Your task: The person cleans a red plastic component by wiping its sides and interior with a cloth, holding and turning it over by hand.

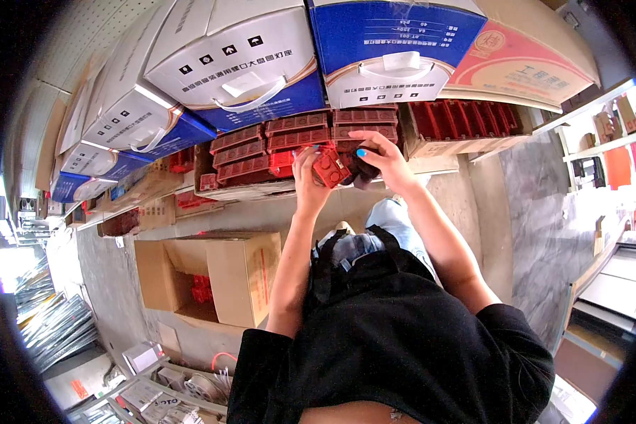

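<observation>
My left hand (306, 177) is closed round a red plastic electrical box (331, 168), held tilted above an open carton (251, 191). Blue polish shows on the nails. To its right, my right hand (387, 161) has its thumb and forefinger bent close to the box. Under that palm hangs a dark, cloth-like thing (362, 174), partly hidden by the fingers. Stacked rows of red electrical boxes (239, 152) fill the carton on the shelf, and the bright red one in my left hand stands out against these darker, dustier rows.
Blue-and-white cartons (240, 63) and a tan carton (523, 53) stand on the shelf above. Another carton of red boxes (466, 119) sits at the right. On the floor, an open cardboard box (244, 279) holds some red pieces (203, 288). Shelves with goods line both sides.
</observation>
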Demonstrator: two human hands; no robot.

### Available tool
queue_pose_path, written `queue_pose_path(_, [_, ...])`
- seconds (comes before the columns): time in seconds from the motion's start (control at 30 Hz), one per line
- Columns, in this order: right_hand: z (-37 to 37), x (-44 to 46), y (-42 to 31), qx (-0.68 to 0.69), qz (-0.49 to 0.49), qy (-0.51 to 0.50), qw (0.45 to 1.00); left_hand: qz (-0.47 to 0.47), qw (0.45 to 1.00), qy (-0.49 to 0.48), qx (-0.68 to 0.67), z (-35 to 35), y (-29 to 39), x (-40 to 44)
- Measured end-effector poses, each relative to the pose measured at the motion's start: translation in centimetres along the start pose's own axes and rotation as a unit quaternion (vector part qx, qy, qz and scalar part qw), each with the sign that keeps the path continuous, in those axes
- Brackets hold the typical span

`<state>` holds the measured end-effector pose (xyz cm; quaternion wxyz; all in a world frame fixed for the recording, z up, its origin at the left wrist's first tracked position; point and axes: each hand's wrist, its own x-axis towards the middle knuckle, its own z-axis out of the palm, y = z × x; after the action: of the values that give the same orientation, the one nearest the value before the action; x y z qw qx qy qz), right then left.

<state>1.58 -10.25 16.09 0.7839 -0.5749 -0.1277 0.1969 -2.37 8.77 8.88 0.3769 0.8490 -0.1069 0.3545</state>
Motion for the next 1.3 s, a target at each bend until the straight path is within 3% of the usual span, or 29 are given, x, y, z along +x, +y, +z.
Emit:
queue_pose_path(0.07, [0.8, 0.1, 0.1, -0.015, -0.049, 0.016, 0.999, 0.012, 1.000, -0.013, 0.004, 0.4, -0.4, -0.3])
queue_pose_path(0.17, [0.5, 1.0, 1.2, -0.189, -0.073, -0.004, 0.979, 0.012, 0.999, -0.046, 0.021, -0.1, -0.2, -0.7])
queue_pose_path(0.3, [0.5, 1.7, 2.1, -0.251, -0.018, 0.005, 0.968, 0.023, 0.997, -0.076, 0.012, -0.7, 0.4, -0.9])
queue_pose_path(0.47, [1.6, 1.7, 3.5, -0.151, 0.048, 0.029, 0.987, 0.020, 0.995, -0.086, 0.048, -0.5, -0.2, -1.8])
queue_pose_path(0.6, [1.5, 2.1, 4.3, -0.143, 0.047, 0.010, 0.989, -0.082, 0.991, -0.053, -0.096, 0.1, -0.7, -2.2])
queue_pose_path(0.63, [1.5, 2.2, 4.4, -0.128, 0.041, 0.012, 0.991, -0.067, 0.998, 0.003, 0.009, -0.2, 0.6, -1.3])
queue_pose_path(0.7, [1.5, 2.3, 4.7, -0.094, 0.027, 0.025, 0.995, -0.260, 0.931, -0.014, -0.257, 0.1, -1.4, -2.1])
queue_pose_path(0.77, [1.5, 2.2, 5.1, -0.057, 0.015, 0.048, 0.997, -0.413, 0.789, 0.019, -0.455, 0.7, -3.6, -3.1])
queue_pose_path(0.87, [1.0, 2.3, 5.7, -0.205, 0.013, 0.027, 0.978, -0.502, 0.631, 0.036, -0.590, -1.0, -2.4, -2.0])
queue_pose_path(1.03, [1.8, 1.9, 4.8, -0.270, 0.038, -0.055, 0.960, -0.535, 0.674, 0.007, -0.510, 0.7, -2.8, -1.9])
queue_pose_path(1.13, [1.9, 1.9, 4.8, -0.293, -0.012, -0.056, 0.954, -0.563, 0.563, 0.041, -0.604, 0.8, -3.4, -2.5])
queue_pose_path(1.3, [2.5, 0.4, 3.0, -0.319, -0.090, -0.076, 0.940, -0.616, 0.514, 0.045, -0.595, 1.3, -4.8, -3.5])
